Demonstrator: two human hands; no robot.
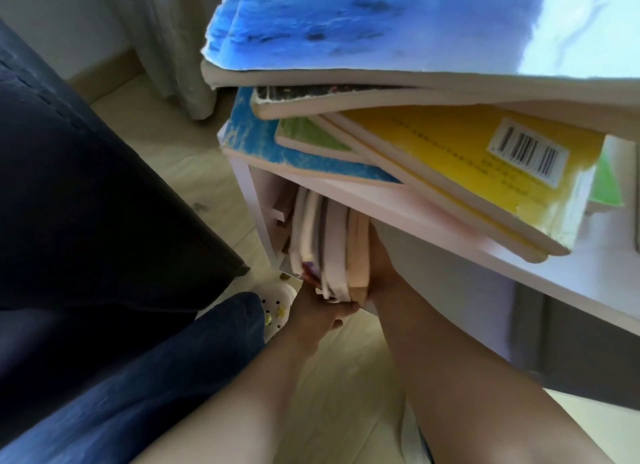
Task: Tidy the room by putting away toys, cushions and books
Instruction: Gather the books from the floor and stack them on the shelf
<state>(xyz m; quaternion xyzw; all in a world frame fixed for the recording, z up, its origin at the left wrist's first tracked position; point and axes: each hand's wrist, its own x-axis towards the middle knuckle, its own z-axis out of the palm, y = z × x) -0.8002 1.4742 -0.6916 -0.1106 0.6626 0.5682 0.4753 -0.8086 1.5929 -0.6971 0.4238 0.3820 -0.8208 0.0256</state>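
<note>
- A row of books [322, 241] stands upright in the open compartment of a white shelf [398, 207], at its left end, just inside the left wall; the page edges face out and the lower ends jut past the front edge.
- The left hand [318, 316] grips the row from below, fingers curled under the books' bottom edges.
- The right hand [382, 266] lies along the right side of the rightmost book, touching it; its fingers reach into the compartment out of sight, so whether they are straight or curled cannot be told.
- Both bare forearms reach forward from the bottom of the view.
- On the shelf's top board a loose stack [381, 82] of books lies flat at the left corner, several skewed and overhanging the front edge; the topmost has a blue cover.
- A yellow book [450, 158] with a barcode label lies tilted low in that stack, one corner past the front edge.
- A knee [173, 359] in blue denim and a white shoe [277, 311] rest on the pale floor [346, 377], left of the shelf.
- A dark sofa [86, 186] fills the left side; a pale curtain [173, 47] hangs behind the shelf's left corner.
</note>
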